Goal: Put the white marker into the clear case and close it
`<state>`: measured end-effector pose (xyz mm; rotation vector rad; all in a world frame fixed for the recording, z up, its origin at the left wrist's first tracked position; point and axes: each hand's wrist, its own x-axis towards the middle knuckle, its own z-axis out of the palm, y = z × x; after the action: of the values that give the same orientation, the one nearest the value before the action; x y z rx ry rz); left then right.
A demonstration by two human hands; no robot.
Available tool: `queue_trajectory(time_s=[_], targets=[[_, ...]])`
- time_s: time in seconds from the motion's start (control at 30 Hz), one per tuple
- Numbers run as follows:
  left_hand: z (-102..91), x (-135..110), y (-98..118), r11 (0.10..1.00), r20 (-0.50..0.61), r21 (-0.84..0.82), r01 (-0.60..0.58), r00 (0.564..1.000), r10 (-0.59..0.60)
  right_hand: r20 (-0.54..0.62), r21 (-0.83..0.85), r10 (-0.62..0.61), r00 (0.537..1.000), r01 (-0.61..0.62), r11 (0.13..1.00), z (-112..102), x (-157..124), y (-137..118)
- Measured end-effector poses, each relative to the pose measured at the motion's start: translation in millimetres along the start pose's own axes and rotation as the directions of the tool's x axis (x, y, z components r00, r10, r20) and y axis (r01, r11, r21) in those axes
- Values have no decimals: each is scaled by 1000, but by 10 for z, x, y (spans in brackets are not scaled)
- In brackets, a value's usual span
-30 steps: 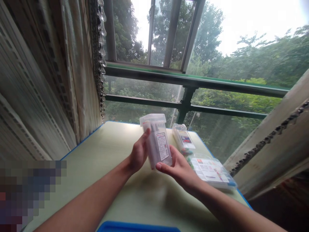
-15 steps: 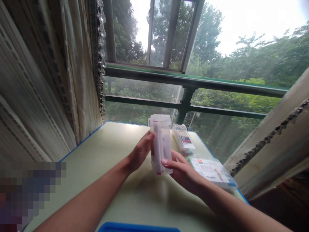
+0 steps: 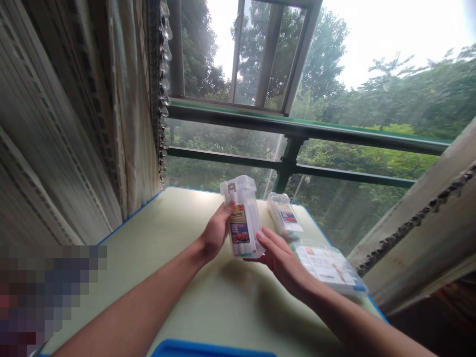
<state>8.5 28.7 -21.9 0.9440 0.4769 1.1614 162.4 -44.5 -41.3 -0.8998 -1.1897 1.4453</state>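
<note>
Between my two hands a clear plastic marker case (image 3: 248, 210) is held above the table, tilted a little. Its yellow and blue label with a red car faces me, and pale markers show through the plastic. My left hand (image 3: 217, 229) grips its left side, thumb on the front near the label's top. My right hand (image 3: 277, 252) holds the lower right corner, thumb on the side and fingers underneath. The lid at the top looks closed. Behind my right hand lies a similar marker case (image 3: 285, 215) on the table.
A flat clear plastic case (image 3: 329, 267) with a printed white sheet lies at the table's right edge. The pale green table (image 3: 159, 223) has a blue rim. A blue object (image 3: 211, 348) shows at the near edge. Curtains (image 3: 130, 124) hang on both sides, before a window with a green rail (image 3: 230, 119).
The marker case has turned in my hands, so its labelled face now shows instead of a plain side. It also leans more to the left. The other cases stay where they were.
</note>
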Motion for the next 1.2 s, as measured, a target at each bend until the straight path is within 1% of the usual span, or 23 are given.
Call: queue_trajectory(time_s=[0.13,0.2,0.27,0.33,0.47,0.6,0.73,0.87,0.97,1.2], targets=[[6,-3,-34,1000,-5,13,0,1000,0,-14,-189,-58,998,54,980,3,6,-8],[-1,-1,-43,1000,4,27,4,1000,-4,-28,-224,-72,997,64,972,7,4,-8],[-16,6,-42,999,22,54,6,1000,-7,-40,-185,-75,996,66,980,10,5,-10],[-36,11,-32,995,50,96,-10,999,5,-33,-99,-58,998,54,994,15,6,-22],[-63,7,0,981,67,192,-42,997,29,-19,69,30,999,-28,997,36,-6,-65],[-75,-8,31,967,82,252,-44,996,24,-38,150,82,996,-75,986,53,-21,-101],[-93,-14,54,960,148,270,-77,988,37,-57,211,101,993,-87,974,49,-15,-117],[-103,-16,76,954,219,280,-110,975,48,-53,284,106,993,-87,955,50,-8,-131],[-91,-22,91,951,238,281,-129,969,61,-56,308,96,994,-74,948,55,-9,-132],[-70,-26,87,952,252,254,-170,962,104,-69,238,41,997,-24,971,34,17,-101]])
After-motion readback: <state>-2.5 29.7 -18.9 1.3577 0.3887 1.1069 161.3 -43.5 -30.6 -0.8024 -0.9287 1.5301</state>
